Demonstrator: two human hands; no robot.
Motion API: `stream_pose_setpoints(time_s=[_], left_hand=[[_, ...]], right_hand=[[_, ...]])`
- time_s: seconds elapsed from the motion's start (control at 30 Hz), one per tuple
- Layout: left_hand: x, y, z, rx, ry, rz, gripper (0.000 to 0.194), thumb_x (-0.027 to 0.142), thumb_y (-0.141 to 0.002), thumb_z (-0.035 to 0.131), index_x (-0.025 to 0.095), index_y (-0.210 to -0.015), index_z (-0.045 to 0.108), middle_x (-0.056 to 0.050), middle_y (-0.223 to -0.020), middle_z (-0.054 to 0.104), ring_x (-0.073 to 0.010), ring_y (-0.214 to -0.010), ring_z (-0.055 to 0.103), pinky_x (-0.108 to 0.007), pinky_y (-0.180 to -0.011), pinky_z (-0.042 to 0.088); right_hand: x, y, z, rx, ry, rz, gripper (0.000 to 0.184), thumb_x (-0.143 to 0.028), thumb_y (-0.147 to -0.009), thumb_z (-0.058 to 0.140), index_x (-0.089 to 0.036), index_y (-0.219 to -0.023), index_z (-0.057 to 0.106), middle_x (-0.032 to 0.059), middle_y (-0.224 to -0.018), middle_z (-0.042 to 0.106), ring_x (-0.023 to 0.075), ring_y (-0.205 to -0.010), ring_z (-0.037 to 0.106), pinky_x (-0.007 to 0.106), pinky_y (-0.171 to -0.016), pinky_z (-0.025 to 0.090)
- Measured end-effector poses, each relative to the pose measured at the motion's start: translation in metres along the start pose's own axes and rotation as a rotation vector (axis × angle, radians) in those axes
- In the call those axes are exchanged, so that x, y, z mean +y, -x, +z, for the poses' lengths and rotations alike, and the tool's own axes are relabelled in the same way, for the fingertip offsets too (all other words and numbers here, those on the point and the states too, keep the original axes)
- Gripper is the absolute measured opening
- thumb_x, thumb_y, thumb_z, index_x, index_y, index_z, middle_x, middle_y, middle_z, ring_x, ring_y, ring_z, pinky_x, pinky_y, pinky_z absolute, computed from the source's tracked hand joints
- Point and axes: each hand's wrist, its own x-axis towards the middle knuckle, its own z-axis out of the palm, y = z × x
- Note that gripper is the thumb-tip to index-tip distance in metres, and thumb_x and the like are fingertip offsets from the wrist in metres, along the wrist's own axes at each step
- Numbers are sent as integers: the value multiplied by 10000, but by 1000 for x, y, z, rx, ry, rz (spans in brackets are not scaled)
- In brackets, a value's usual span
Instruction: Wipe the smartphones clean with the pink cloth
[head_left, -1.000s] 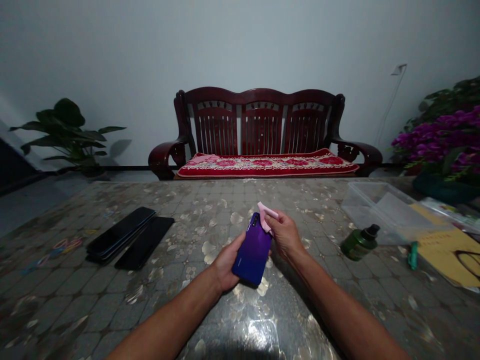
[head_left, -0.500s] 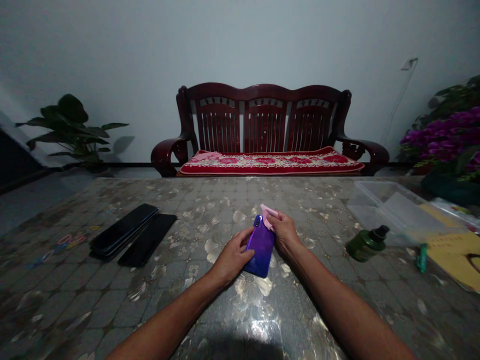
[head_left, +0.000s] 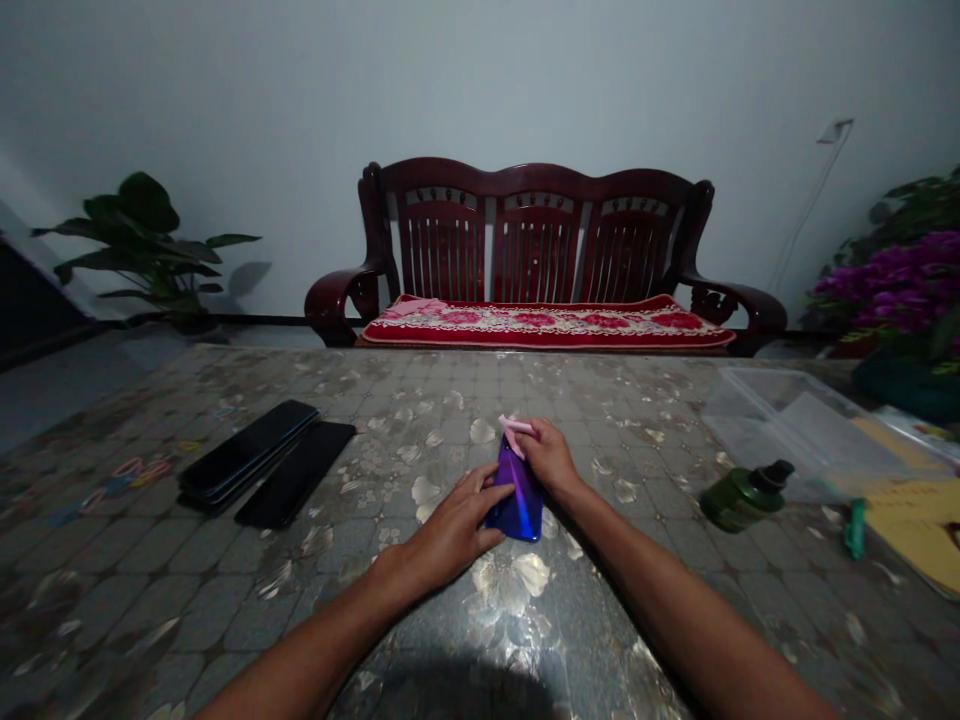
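A shiny blue-purple smartphone [head_left: 523,512] is in front of me at the table's middle, its back with the camera facing up. My left hand [head_left: 466,515] grips the phone by its left edge, fingers beyond and thumb low on the near side. Pinched in my right hand [head_left: 550,458] is a pink cloth [head_left: 513,436], pressed against the phone's far end around the camera. That hand hides the phone's upper right part. To the left lie a stack of dark phones [head_left: 247,452] and a single black phone [head_left: 296,475].
A green bottle with a black cap [head_left: 746,495] stands at right, before a clear plastic box [head_left: 780,395]. Near them are a small green item [head_left: 854,528] and yellow paper [head_left: 911,525]. Colored bands [head_left: 139,472] lie far left. A wooden bench [head_left: 536,235] stands beyond the table.
My right hand has moved the cloth leftward over the phone's camera end. My left hand has shifted slightly on the phone, and the phone is tilted a little differently.
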Motion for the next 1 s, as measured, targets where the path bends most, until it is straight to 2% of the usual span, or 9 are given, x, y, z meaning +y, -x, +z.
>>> stream_pose_setpoints(time_s=[0.13, 0.37, 0.53, 0.63, 0.73, 0.87, 1.0], left_hand=[[3, 1, 4, 16, -56, 4, 597, 133, -792, 753, 236, -1366, 626, -159, -1546, 462, -335, -1431, 425, -541, -1189, 335], [1, 3, 7, 11, -118, 12, 550, 171, -841, 732, 226, -1376, 614, -174, -1542, 468, -350, -1438, 415, -577, -1187, 326], [-3, 1, 9, 8, -179, 60, 510, 197, -866, 719, 236, -1363, 612, -158, -1547, 464, -329, -1427, 429, -580, -1180, 339], [-6, 1, 10, 15, -212, 78, 492, 223, -878, 717, 233, -1359, 612, -155, -1538, 473, -325, -1406, 447, -572, -1167, 362], [-9, 1, 12, 41, -216, 109, 487, 230, -876, 720, 239, -1351, 614, -145, -1512, 502, -317, -1380, 472, -558, -1151, 387], [-12, -4, 13, 91, -203, 170, 481, 231, -849, 733, 225, -1319, 631, -141, -1452, 553, -306, -1332, 515, -519, -1122, 428], [-12, -13, 13, 146, -203, 218, 469, 211, -798, 759, 195, -1256, 661, -131, -1349, 615, -290, -1251, 570, -468, -1083, 470]], right_hand=[[-2, -3, -1, -79, 102, -65, 167, -214, -766, 582, -204, -836, 734, 11, -814, 665, 177, -781, 582, 286, -734, 456], [-7, -2, -2, -111, 219, -163, 156, -172, -814, 569, -200, -830, 722, 27, -834, 663, 195, -841, 581, 324, -825, 439], [-11, 0, 0, -132, 148, -126, 143, -154, -782, 594, -203, -798, 727, 14, -803, 650, 184, -840, 577, 295, -807, 436], [-10, -2, 4, -96, -39, -3, 118, -171, -704, 623, -203, -749, 728, -6, -753, 643, 172, -788, 571, 273, -760, 441], [-6, -6, 3, -30, -148, 98, 183, -279, -712, 614, -184, -817, 729, -15, -695, 639, 155, -660, 550, 259, -645, 436], [-1, -9, -12, 100, -195, 145, 357, -414, -751, 583, -149, -957, 706, 1, -711, 654, 144, -598, 535, 254, -585, 417], [1, -8, -34, 181, -173, 112, 385, -449, -753, 595, -150, -970, 704, 10, -743, 658, 155, -636, 550, 258, -601, 423]])
